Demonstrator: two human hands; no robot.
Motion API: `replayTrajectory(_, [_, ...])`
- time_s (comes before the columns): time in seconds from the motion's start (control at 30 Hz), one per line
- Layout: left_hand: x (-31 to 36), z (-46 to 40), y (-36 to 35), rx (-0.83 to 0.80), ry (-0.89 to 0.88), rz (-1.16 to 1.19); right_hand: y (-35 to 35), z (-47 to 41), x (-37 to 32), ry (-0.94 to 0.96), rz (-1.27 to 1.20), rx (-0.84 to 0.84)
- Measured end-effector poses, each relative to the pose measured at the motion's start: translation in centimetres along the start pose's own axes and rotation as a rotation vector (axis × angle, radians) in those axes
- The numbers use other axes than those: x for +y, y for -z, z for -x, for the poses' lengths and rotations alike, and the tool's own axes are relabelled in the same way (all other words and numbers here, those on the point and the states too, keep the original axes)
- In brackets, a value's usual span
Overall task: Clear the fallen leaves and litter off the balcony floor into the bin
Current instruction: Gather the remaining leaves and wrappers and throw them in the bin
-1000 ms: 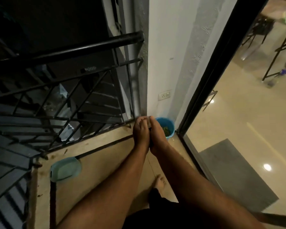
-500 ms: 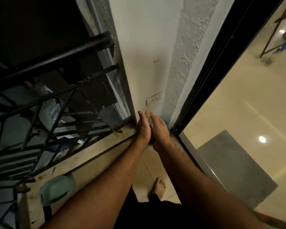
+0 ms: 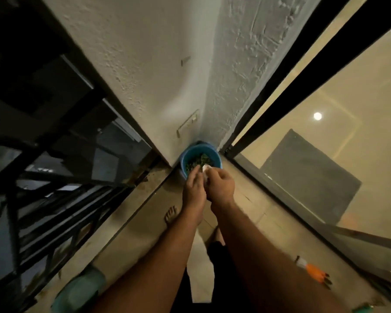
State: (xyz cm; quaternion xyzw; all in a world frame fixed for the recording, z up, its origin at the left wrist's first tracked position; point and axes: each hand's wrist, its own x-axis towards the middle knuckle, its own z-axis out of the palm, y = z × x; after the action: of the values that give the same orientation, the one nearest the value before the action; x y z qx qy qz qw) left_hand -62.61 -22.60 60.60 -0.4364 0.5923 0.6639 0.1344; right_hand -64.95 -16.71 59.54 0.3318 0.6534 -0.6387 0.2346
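At far corner, against the wall: round blue plastic bin (image 3: 200, 154), green leaves inside. Left hand (image 3: 194, 190) and right hand (image 3: 220, 188) are hovering together over its near rim, fingers curling around a small white scrap of litter (image 3: 205, 169) lying just ahead. Earlier, hands were pressed flat together, farther away.

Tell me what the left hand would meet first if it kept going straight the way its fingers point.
Probably the green leaves piled inside the blue bin. The left hand points over the near rim into the bin, though depth is hard to judge from above.
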Motion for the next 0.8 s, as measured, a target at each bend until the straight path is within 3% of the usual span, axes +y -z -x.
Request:
replayTrajectory(0.2, [-3.3,-7.4,-0.4,-0.049,0.031,-0.144,-1.0,-8.1,3.3,-0.045,-0.059,0.101])
replayTrajectory(0.33, [-8.1,-14.5,-2.4,0.033,0.066,-0.148,-1.5,-16.3,8.1,-0.088,-0.077,0.109])
replayTrajectory(0.53, [-13.9,-24.4,-3.7,0.112,0.226,0.109,-1.7,-26.4,14.4,-0.147,-0.084,0.168])
replayTrajectory(0.8, [-19.4,-35.5,-5.5,-0.007,0.317,0.302,-4.4,-37.2,21.3,-0.155,-0.090,0.177])
